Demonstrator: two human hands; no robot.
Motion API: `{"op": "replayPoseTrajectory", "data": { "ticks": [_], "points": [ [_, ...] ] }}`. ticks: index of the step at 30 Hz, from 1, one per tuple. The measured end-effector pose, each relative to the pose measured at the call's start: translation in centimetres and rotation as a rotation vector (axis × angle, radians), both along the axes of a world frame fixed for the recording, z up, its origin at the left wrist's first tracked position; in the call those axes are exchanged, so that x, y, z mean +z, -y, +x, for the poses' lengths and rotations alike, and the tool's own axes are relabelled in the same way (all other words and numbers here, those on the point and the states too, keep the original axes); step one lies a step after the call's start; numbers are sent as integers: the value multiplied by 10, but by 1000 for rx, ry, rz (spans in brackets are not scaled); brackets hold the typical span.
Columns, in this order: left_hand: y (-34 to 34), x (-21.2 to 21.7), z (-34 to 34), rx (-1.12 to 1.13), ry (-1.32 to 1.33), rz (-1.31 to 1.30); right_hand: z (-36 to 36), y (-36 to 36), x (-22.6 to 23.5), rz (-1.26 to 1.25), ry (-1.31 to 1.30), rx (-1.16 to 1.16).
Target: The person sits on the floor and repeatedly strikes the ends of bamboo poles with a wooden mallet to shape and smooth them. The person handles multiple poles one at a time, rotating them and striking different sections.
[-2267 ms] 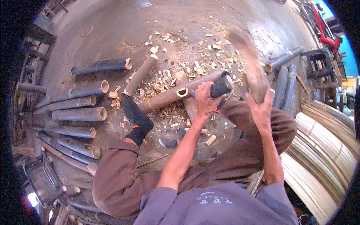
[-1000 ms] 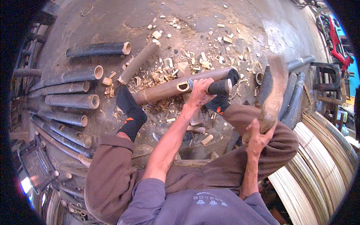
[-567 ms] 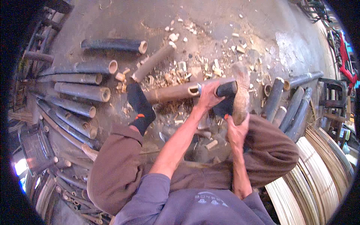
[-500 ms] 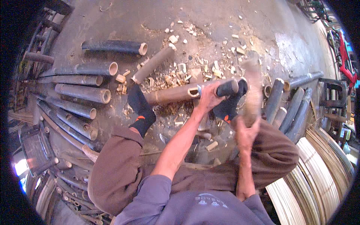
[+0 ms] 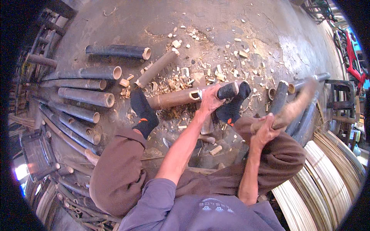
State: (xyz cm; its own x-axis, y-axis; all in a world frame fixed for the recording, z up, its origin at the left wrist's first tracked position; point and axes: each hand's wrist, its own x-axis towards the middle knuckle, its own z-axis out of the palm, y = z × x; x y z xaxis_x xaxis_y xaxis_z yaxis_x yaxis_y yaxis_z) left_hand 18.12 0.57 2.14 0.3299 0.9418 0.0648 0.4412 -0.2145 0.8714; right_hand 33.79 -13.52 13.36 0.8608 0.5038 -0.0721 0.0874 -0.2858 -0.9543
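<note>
My left hand is wrapped round the thick black handle of what looks like a chisel; its blade end is mostly hidden by my fingers. Beneath that hand lies a brown bamboo tube with a squarish hole cut in its upper side. My right hand grips a pale wooden mallet above my right knee, its far end smeared by motion. My feet in dark socks are at either side, the left foot by the tube's left end, the right foot beyond the black handle.
Pale bamboo chips litter the floor beyond the tube. A short bamboo piece lies among them. Dark bamboo tubes line the left, with more tubes at right. Bundled split strips stand at lower right, near a dark stool.
The mallet has swung from upright near the black handle out to the right, tilting over my right knee. My left hand keeps its hold; the view has shifted slightly.
</note>
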Motion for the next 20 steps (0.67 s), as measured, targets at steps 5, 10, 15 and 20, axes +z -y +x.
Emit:
{"op": "replayPoseTrajectory", "data": {
  "ticks": [5,10,15,20],
  "points": [
    [12,10,-14,-10,183,1,-42,12,-41,-336,187,394],
    [1,89,-7,539,750,-162,-45,8,3,-207,-91,282],
    [-6,112,-94,410,948,-346,-76,8,25,-90,159,428],
    [36,52,-135,415,931,-364,-144,22,20,-152,145,961]
  ]
}}
